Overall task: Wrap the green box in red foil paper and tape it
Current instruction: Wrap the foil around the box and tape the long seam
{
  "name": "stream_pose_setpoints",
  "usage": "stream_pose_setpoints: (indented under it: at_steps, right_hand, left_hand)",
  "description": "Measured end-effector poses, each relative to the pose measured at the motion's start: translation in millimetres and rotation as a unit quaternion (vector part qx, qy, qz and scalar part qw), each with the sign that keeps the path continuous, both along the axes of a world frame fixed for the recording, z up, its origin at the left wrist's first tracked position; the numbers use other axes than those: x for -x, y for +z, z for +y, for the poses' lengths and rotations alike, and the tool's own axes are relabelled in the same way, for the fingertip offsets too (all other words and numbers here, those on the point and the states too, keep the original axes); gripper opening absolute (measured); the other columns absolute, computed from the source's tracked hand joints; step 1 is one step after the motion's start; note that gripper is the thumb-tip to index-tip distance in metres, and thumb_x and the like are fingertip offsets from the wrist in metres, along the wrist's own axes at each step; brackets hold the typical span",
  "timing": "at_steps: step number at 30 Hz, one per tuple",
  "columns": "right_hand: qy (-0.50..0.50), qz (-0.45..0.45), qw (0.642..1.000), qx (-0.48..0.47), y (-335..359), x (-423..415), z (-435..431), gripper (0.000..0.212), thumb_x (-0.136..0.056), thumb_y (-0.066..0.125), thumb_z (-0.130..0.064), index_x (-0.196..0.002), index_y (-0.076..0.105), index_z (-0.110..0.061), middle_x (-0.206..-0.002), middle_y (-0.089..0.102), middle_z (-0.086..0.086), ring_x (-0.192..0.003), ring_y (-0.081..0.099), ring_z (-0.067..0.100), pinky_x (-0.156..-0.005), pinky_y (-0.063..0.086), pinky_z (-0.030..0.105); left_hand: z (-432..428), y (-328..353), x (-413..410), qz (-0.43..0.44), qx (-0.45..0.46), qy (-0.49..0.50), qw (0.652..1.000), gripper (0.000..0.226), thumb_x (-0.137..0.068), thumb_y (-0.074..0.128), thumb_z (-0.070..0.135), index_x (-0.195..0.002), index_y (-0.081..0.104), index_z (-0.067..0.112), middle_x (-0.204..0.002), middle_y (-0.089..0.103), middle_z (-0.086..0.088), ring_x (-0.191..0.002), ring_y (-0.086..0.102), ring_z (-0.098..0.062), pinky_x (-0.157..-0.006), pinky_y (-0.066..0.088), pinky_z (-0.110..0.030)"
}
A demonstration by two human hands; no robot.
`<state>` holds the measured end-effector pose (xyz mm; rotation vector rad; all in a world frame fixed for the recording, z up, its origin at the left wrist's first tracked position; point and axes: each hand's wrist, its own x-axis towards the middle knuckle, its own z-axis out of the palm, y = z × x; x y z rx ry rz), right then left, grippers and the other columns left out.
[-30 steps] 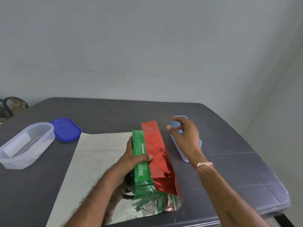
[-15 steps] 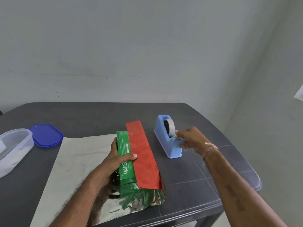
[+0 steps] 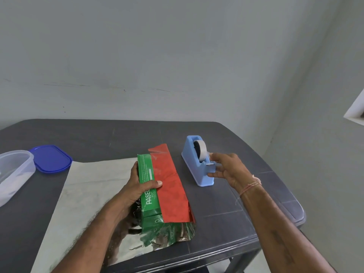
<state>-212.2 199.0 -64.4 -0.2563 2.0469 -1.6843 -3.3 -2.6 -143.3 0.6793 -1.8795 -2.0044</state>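
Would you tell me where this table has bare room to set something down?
Bare table runs along the back, between the blue lid and the tape dispenser. Another lies in front of the dispenser, right of the red foil, under the right forearm. Lid and clear tub crowd the left; foil and green box fill the middle.

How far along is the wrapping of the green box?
Done: one red foil flap lies over the green box, pinned by the left hand. In hand: the right hand is at the tape dispenser. Left: no tape on; the remaining sheet lies flat.
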Motion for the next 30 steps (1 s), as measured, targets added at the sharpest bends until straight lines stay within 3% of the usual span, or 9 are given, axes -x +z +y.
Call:
stream_pose_setpoints:
  at_steps: [5, 8, 12, 15, 19, 22, 25, 30]
  right_hand:
    - [-0.03, -0.004, 0.997, 0.065, -17, -12, 9, 0.015, -0.091, 0.072, -0.01, -0.097, 0.062, -0.001, -0.108, 0.062, 0.013, -0.096, 0.07, 0.028, -0.086, 0.063, 0.049]
    - [-0.047, -0.005, 0.995, 0.086, -29, -16, 11, 0.014, -0.091, 0.073, -0.008, -0.093, 0.062, 0.0, -0.113, 0.062, 0.017, -0.1, 0.069, 0.027, -0.091, 0.061, 0.046]
    - [-0.062, 0.006, 0.994, 0.091, -47, -19, 13, 0.024, -0.09, 0.077, -0.019, -0.087, 0.066, 0.002, -0.107, 0.07, 0.02, -0.102, 0.071, 0.028, -0.092, 0.061, 0.044]
    - [-0.064, 0.009, 0.993, 0.1, -58, -23, 16, 0.027, -0.089, 0.079, -0.027, -0.084, 0.066, -0.003, -0.098, 0.072, 0.015, -0.094, 0.069, 0.023, -0.085, 0.063, 0.04]
    - [-0.066, 0.003, 0.99, 0.123, -71, -27, 20, 0.023, -0.091, 0.076, -0.03, -0.087, 0.07, -0.008, -0.093, 0.073, 0.01, -0.087, 0.063, 0.019, -0.076, 0.055, 0.033]
    - [-0.079, 0.001, 0.987, 0.143, -76, -28, 20, 0.025, -0.09, 0.077, -0.029, -0.091, 0.074, -0.005, -0.096, 0.075, 0.015, -0.087, 0.064, 0.018, -0.078, 0.054, 0.035]
    - [-0.098, -0.007, 0.985, 0.143, -80, -26, 17, 0.032, -0.087, 0.08, -0.03, -0.096, 0.076, 0.0, -0.1, 0.077, 0.014, -0.087, 0.066, 0.018, -0.085, 0.057, 0.039]
    - [-0.118, 0.016, 0.984, 0.129, -87, -24, 9, 0.029, -0.085, 0.082, -0.033, -0.088, 0.077, -0.004, -0.096, 0.076, 0.022, -0.084, 0.067, 0.025, -0.089, 0.059, 0.048]
  left_hand:
    - [1, 0, -1, 0.0, -0.001, 0.001, 1.0, 0.133, -0.041, 0.091, 0.046, -0.153, 0.019, 0.04, -0.128, 0.062, 0.003, -0.111, 0.068, -0.02, -0.086, 0.056, -0.038]
    - [1, 0, -1, -0.004, -0.002, 0.0, 1.0, 0.129, -0.042, 0.091, 0.046, -0.15, 0.021, 0.042, -0.13, 0.062, 0.003, -0.112, 0.068, -0.02, -0.087, 0.056, -0.038]
    - [1, 1, -3, -0.014, 0.008, -0.002, 1.0, 0.142, -0.032, 0.096, 0.056, -0.151, 0.02, 0.044, -0.134, 0.058, 0.002, -0.117, 0.064, -0.021, -0.098, 0.054, -0.046]
    - [0, 1, -3, -0.02, 0.009, -0.003, 1.0, 0.143, -0.033, 0.096, 0.056, -0.152, 0.018, 0.045, -0.135, 0.057, 0.003, -0.118, 0.063, -0.022, -0.1, 0.053, -0.047]
    - [0, 1, -3, -0.019, 0.011, -0.005, 1.0, 0.138, -0.038, 0.095, 0.054, -0.152, 0.018, 0.045, -0.136, 0.057, 0.002, -0.118, 0.063, -0.023, -0.099, 0.053, -0.047]
    - [2, 2, -3, -0.013, 0.008, -0.001, 1.0, 0.128, -0.045, 0.09, 0.048, -0.152, 0.02, 0.044, -0.134, 0.058, 0.002, -0.116, 0.065, -0.022, -0.091, 0.056, -0.042]
    - [3, 2, -4, -0.002, 0.009, 0.002, 1.0, 0.122, -0.046, 0.091, 0.046, -0.149, 0.025, 0.044, -0.132, 0.062, 0.004, -0.117, 0.066, -0.021, -0.097, 0.055, -0.045]
    - [2, 1, -4, -0.001, 0.006, 0.003, 1.0, 0.122, -0.046, 0.092, 0.045, -0.149, 0.027, 0.043, -0.131, 0.064, 0.004, -0.115, 0.068, -0.021, -0.1, 0.054, -0.047]
